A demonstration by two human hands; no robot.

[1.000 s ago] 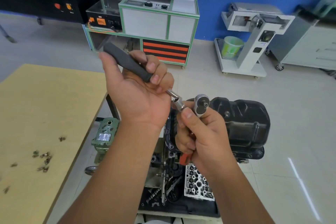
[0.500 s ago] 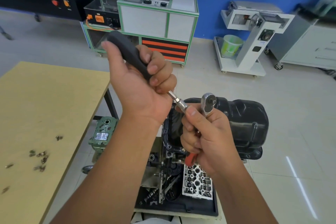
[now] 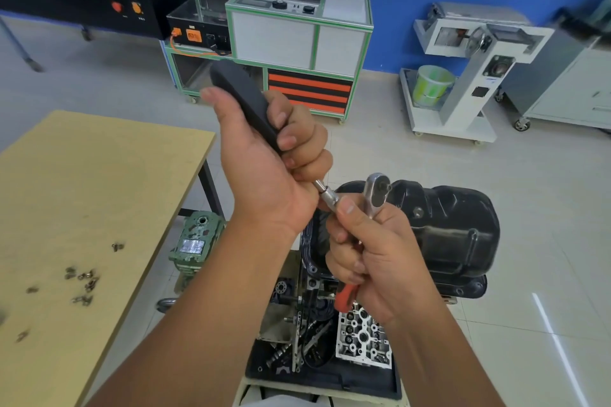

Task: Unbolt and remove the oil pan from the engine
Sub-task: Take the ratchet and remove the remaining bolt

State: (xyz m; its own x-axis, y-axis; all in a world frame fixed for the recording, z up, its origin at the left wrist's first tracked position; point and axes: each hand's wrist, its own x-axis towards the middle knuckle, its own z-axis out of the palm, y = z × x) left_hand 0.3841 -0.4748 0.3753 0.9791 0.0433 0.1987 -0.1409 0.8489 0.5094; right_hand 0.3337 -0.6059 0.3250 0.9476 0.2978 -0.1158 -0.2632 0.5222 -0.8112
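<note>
My left hand (image 3: 271,172) grips the black handle of a driver tool (image 3: 244,102), held up at chest height; a small silver socket (image 3: 329,196) sits on its metal tip. My right hand (image 3: 373,254) holds a chrome ratchet (image 3: 377,190) with a red grip end (image 3: 345,299), and its thumb touches the socket. Below and behind both hands the black oil pan (image 3: 456,228) sits on the engine, its left rim partly hidden by my hands.
A yellow worktable (image 3: 82,192) at the left carries several loose bolts (image 3: 82,281). A silver cylinder head (image 3: 363,340) and parts lie in a black tray (image 3: 317,380) below. A green device (image 3: 195,241) stands on the floor beside the table leg.
Both hands have kept their grips on the tools and shifted slightly up together. The driver handle has tilted more upright. The socket stays at my right thumb.
</note>
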